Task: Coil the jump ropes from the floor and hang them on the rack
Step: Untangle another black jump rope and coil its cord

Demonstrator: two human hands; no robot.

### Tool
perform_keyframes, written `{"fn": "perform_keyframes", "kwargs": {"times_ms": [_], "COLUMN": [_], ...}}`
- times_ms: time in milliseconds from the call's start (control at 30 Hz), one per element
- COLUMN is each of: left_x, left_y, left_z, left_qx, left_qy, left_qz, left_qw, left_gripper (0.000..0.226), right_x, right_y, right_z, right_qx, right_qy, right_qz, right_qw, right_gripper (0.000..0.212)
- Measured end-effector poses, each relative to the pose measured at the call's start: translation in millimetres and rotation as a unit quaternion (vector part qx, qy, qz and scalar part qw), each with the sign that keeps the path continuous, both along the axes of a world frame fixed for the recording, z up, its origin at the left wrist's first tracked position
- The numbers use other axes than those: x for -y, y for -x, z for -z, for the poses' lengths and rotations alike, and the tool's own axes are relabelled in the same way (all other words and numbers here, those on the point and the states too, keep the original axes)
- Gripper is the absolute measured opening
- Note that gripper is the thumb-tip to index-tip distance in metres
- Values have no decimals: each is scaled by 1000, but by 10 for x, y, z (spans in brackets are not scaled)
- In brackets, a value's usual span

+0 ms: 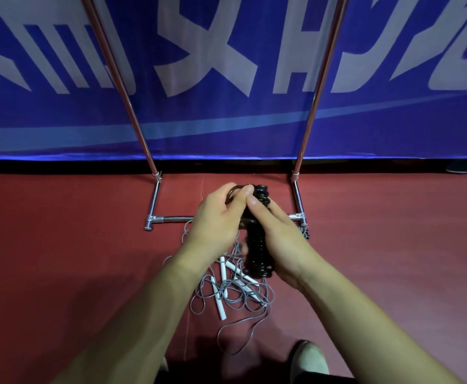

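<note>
1. Both hands are up in front of the chest, and between them is the black jump rope, wound into a tight upright bundle of stacked turns.
2. The left hand is curled round the top of the bundle. Its fingers close over a loop of black cord and the thumb lies across the upper turns.
3. The right hand grips the bundle from the other side. The thumb presses along the front of the coils, right beside the left thumb, while the fingers wrap behind and are hidden.
4. So the rope sits squarely inside both grips. Its top turns poke out just past the thumb tips and its lower end sticks out below the heel of the right palm.
5. Under the hands, down on the floor, lies a loose tangle of grey jump ropes with white handles crossed through it. It is well apart from the fingers.
6. Beyond the fingertips stands the rack, a chrome tube frame. Its base bar runs behind the knuckles and two uprights lean away.
7. The red floor spreads all round, and a blue banner with big white lettering backs the rack.
8. One pale shoe shows near the bottom edge.
</note>
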State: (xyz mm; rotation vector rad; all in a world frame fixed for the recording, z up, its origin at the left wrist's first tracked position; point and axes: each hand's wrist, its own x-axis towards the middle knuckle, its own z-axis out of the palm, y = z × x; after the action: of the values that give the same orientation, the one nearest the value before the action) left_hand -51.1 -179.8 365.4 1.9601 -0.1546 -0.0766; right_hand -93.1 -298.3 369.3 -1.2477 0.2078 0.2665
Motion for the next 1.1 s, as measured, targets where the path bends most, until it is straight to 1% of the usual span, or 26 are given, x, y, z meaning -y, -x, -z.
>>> {"fn": "perform_keyframes", "kwargs": {"times_ms": [67, 133, 167, 200, 233, 300, 367, 433, 500, 567, 600, 667, 733, 800, 867, 933, 1000, 1067, 1100], "left_x": [-71, -163, -200, -238, -267, -317, -350, -349, -339, -343, -343, -335, -338, -354, -370, -375, -376, -379, -373], "left_y": [-47, -105, -133, -147, -143, -120, -102, -107, -126, -154, -159, -145, -110, -100, -96, -105, -101, -93, -86], "left_z": [-43, -81, -91, -98, -107, -119, -109, -55, -8, 35, 54, 90, 95, 113, 106, 100, 69, 47, 41], "left_qx": [-2, 28, 21, -17, -76, -194, -265, -302, -326, -349, -357, -376, -391, -397, -394, -380, -352, -284, -245], "left_qy": [1, -59, -64, -27, 45, 208, 313, 359, 386, 408, 406, 390, 360, 297, 214, 137, 31, -116, -171], "left_qz": [40, 80, 100, 125, 150, 176, 167, 157, 147, 147, 154, 171, 182, 197, 220, 252, 274, 279, 271], "left_qw": [999, 995, 993, 992, 985, 942, 896, 869, 850, 831, 827, 823, 827, 846, 867, 879, 895, 910, 915], "left_gripper": [24, 22, 23, 25, 28, 33, 34, 32, 24, 22, 23, 27, 27, 25, 21, 26, 30, 39, 43], "right_x": [70, 143, 178, 201, 222, 244, 253, 259, 268, 270, 274, 296, 323, 365, 378, 361, 301, 236, 216], "right_y": [-21, -43, -45, -43, -41, -27, -19, -20, -26, -30, -29, -17, 3, 22, 48, 69, 88, 91, 96], "right_z": [5, -15, -31, -46, -53, -80, -111, -131, -130, -130, -134, -154, -160, -150, -153, -170, -196, -184, -170], "right_qx": [24, 41, 48, 56, 64, 71, 77, 77, 71, 72, 76, 80, 65, 37, 11, -19, -46, -75, -93], "right_qy": [70, 96, 103, 104, 98, 74, 36, 4, -22, -42, -51, -63, -59, -34, 10, 69, 167, 287, 322], "right_qz": [23, 39, 36, 26, 14, -8, -23, -31, -40, -62, -78, -129, -198, -263, -324, -378, -425, -453, -449], "right_qw": [997, 994, 993, 993, 993, 995, 996, 997, 996, 995, 993, 986, 976, 963, 946, 923, 889, 841, 828], "right_gripper": [21, 15, 13, 14, 16, 24, 24, 26, 31, 33, 32, 33, 36, 31, 27, 32, 37, 40, 40]}}
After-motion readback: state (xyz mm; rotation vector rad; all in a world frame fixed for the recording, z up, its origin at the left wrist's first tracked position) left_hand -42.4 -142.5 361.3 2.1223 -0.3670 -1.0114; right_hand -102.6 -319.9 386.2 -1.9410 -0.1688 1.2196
